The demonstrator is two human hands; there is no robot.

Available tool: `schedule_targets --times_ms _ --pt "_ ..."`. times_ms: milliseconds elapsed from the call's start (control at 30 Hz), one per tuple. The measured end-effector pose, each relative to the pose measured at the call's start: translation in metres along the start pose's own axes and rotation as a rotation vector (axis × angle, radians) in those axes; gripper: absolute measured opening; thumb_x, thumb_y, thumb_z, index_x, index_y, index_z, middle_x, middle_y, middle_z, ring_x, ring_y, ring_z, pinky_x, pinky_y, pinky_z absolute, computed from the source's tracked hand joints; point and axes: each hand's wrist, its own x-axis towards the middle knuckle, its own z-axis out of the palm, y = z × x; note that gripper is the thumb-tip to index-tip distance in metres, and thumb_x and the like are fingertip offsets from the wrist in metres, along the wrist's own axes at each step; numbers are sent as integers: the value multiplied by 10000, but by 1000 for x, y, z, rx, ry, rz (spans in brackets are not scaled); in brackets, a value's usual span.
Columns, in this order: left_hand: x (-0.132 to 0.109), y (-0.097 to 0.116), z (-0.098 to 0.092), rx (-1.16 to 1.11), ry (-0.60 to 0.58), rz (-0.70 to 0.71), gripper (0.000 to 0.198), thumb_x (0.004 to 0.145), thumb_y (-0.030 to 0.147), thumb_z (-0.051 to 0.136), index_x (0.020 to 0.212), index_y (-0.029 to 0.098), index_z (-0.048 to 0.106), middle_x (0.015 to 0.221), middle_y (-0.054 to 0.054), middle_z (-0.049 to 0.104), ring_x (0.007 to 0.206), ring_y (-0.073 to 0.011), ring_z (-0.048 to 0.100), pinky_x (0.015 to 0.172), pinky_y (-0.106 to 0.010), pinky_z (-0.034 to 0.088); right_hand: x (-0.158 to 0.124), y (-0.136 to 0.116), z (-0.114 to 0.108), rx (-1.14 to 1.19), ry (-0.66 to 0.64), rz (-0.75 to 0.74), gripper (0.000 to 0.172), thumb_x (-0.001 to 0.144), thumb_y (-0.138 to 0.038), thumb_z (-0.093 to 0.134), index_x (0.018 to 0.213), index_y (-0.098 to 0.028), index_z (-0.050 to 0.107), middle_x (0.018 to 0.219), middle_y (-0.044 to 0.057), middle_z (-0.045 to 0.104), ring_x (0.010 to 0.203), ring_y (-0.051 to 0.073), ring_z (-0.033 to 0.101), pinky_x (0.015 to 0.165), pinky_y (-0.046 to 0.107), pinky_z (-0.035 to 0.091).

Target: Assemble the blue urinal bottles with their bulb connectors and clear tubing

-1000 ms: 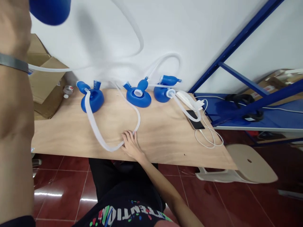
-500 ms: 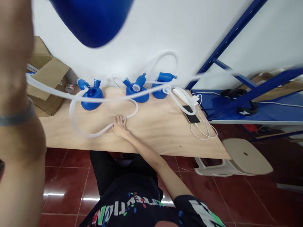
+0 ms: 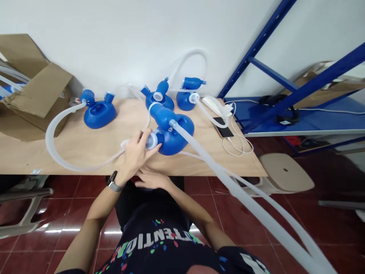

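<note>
A blue urinal bottle (image 3: 178,140) lies on the table in front of me, with a blue funnel piece (image 3: 162,114) on top and a translucent hose (image 3: 211,163) running off to the lower right. My left hand (image 3: 137,150), with a watch on the wrist, is closed around the bottle's white-capped neck (image 3: 152,140). Just below it, at the table's front edge, my right hand (image 3: 151,179) has its fingers stretched out and holds nothing visible; its fingertips are partly hidden by the left wrist. Another hose (image 3: 57,152) curves over the table's left part and passes behind my left hand.
Three more blue bottles with hoses stand along the wall: a left one (image 3: 99,113), a middle one (image 3: 168,102) and a right one (image 3: 185,101). An open cardboard box (image 3: 48,95) is at left. A phone (image 3: 223,127), cables and a power strip (image 3: 216,106) lie at right, beside blue shelving (image 3: 308,114).
My left hand has come down from high on the left, and the raised blue bottle now rests on the table. My right hand has left the hose and drawn back to the table edge.
</note>
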Motion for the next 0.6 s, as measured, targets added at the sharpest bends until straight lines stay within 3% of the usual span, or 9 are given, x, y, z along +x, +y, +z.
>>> schedule_targets --times_ms 67,100,167,200,233,300,367,500,600 --pt "-13 -7 15 7 -36 21 550 1075 677 563 1395 241 657 1101 -98 674 907 -258 708 762 -363 559 -42 -8 -18 125 -186 -160 719 977 -553 805 1596 -232 627 1735 117 524 1668 319 412 1323 444 435" --pt "-18 -10 20 15 -53 30 549 1083 665 557 1402 228 652 1097 -100 668 907 -256 702 769 -360 556 -59 -14 -32 171 -197 -230 672 1035 -549 736 1612 -228 611 1713 114 554 1680 297 392 1341 440 410" --pt "-29 -14 29 32 -77 40 553 1094 643 552 1427 211 639 1085 -102 656 908 -252 685 782 -356 553 -83 -25 -66 198 -58 -342 603 1101 -509 648 1632 -230 580 1695 91 579 1689 240 372 1375 430 362" --pt "-34 -15 33 35 -88 45 553 1100 630 547 1448 208 628 1085 -104 652 913 -252 676 789 -355 553 -89 -29 -84 167 72 -361 565 1108 -492 639 1612 -240 600 1696 85 578 1692 242 364 1380 454 358" --pt "-39 -17 36 33 -95 54 551 1108 617 538 1469 208 616 1089 -109 650 922 -253 668 796 -356 553 -91 -30 -101 113 227 -327 527 1109 -466 640 1594 -260 618 1677 76 598 1689 256 369 1378 488 364" --pt "-48 -20 42 20 -89 72 551 1116 597 527 1497 205 601 1106 -122 648 942 -260 656 817 -364 558 -84 -24 -128 -29 497 -119 503 1110 -423 629 1600 -311 606 1654 61 614 1670 291 398 1367 558 374" --pt "-54 -24 46 21 -63 82 561 1104 595 556 1504 204 604 1134 -137 650 973 -272 655 856 -379 564 -69 -7 -143 -180 635 122 559 1099 -480 628 1624 -294 581 1674 98 584 1650 361 411 1346 628 364" --pt "-55 -31 47 98 -36 139 545 1090 541 616 1511 195 612 1155 -153 670 1000 -293 665 910 -404 572 -37 35 -146 -399 647 468 731 1082 -651 571 1637 -176 559 1619 243 598 1533 488 500 1231 704 379" --pt "-48 -34 43 129 -59 214 531 1106 506 596 1504 155 612 1133 -162 688 993 -297 675 906 -408 582 -21 51 -145 -421 589 510 737 1104 -669 500 1642 -168 547 1415 245 734 1266 420 689 1097 566 485"
